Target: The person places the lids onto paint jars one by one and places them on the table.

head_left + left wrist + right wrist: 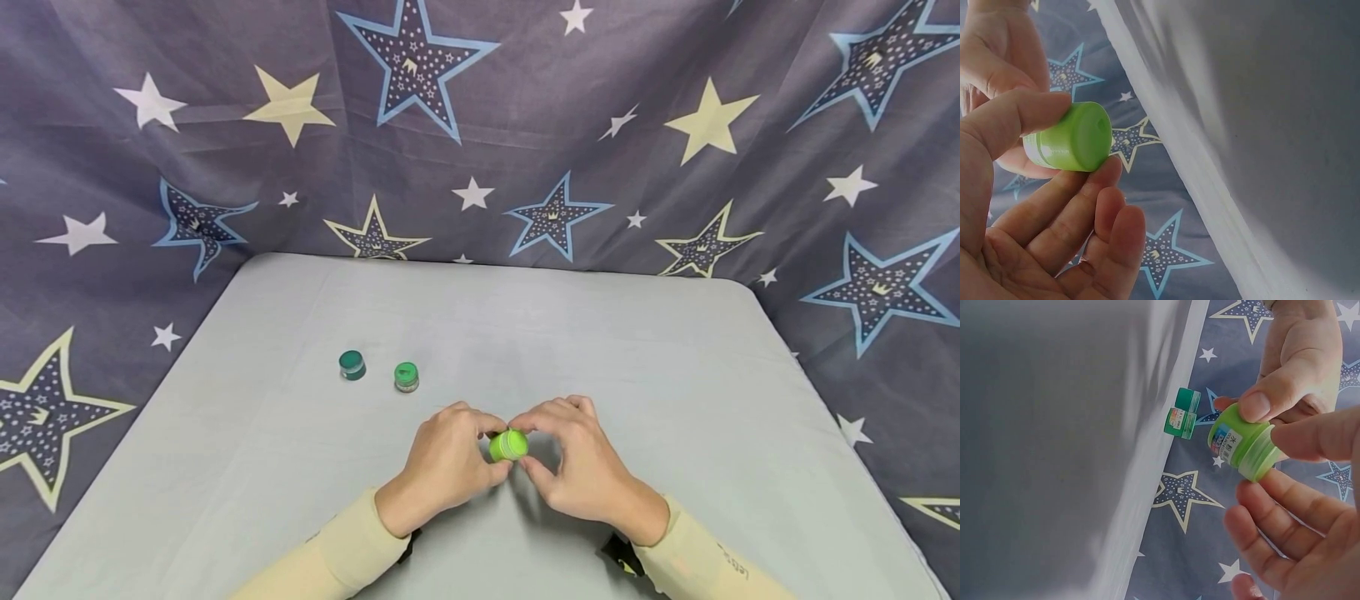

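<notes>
A small lime-green paint jar [508, 445] lies on its side between both hands, over the table. My left hand [450, 457] pinches its opaque end, which carries a printed label in the right wrist view. The thumb of my right hand [577, 460] and its fingertips meet the narrower, translucent ridged end [1256, 457] from opposite sides. Seen from the left wrist, the flat face of the opaque end [1095, 136] points outward. The lower fingers of the right hand [1285, 550] are spread below the jar in the right wrist view.
Two more small jars stand beyond the left hand: a dark teal one [352, 364] and a green one [407, 377], a short gap apart. They stand on a table with a pale grey cover [600, 333]. A star-patterned dark cloth [480, 150] hangs behind and at the sides.
</notes>
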Tool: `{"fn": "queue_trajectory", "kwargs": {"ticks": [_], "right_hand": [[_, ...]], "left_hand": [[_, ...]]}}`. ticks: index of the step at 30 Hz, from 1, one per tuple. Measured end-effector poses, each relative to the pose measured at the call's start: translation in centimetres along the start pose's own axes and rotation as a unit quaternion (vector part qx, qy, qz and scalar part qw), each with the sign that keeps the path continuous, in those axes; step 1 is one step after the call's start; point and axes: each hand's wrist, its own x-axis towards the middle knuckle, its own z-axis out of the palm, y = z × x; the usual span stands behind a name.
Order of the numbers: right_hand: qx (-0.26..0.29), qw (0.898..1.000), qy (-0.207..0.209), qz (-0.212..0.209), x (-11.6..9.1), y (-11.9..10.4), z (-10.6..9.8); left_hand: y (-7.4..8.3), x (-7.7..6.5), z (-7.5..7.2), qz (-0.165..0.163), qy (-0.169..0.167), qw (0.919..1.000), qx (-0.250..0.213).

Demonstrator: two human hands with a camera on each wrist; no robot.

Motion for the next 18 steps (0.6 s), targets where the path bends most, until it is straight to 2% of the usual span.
{"fn": "queue_trajectory", "kwargs": {"ticks": [9,18], "right_hand": [[-0.01,1.0,0.009,0.017,-0.02,-0.08,0.03],[-0.048,0.998,0.02,0.03,0.02,-0.06,0.19]], "left_hand": [[0.06,0.0,0.0,0.0,-0.001,1.0,0.002],[0.08,-0.02,0.05,0.001,0.001,1.0,0.002]]}}
